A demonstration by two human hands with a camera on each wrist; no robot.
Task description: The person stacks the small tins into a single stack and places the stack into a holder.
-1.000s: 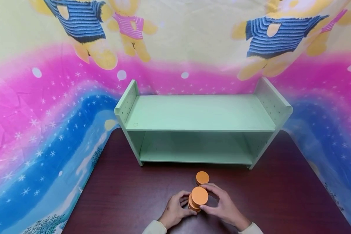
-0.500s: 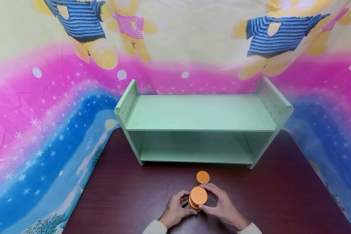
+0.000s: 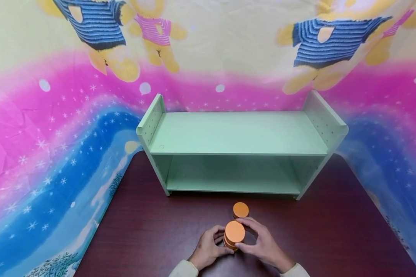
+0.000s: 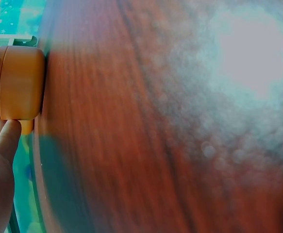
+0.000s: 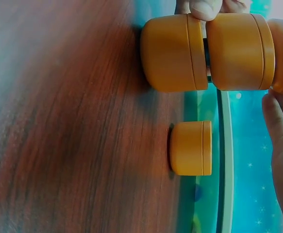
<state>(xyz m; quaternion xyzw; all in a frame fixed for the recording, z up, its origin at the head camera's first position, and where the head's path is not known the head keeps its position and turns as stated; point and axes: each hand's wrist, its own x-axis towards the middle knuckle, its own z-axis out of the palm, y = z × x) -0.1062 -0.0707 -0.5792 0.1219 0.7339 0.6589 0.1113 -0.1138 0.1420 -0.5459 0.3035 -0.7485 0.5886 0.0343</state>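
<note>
Three round orange lidded jars are stacked at the table's front in the head view. My left hand point(image 3: 208, 246) curls round the lower part of the stack, thumb and fingers near the lid of the bottom jar point(image 5: 168, 53). My right hand point(image 3: 265, 244) pinches the top jar point(image 3: 235, 231) between thumb and fingers. Between them is the middle jar point(image 5: 236, 52); a narrow gap shows between it and the bottom jar in the right wrist view. A separate orange jar point(image 3: 240, 209) stands upright just behind the stack.
A pale green two-tier shelf point(image 3: 239, 132) stands at the back of the dark red-brown wooden table point(image 3: 152, 238). Behind and beside the table hangs a cloth point(image 3: 222, 50) printed with bears and snowflakes.
The top jar has shifted slightly left with my right hand, lining up more closely over the jars below. My left hand has stayed around the lower stack.
</note>
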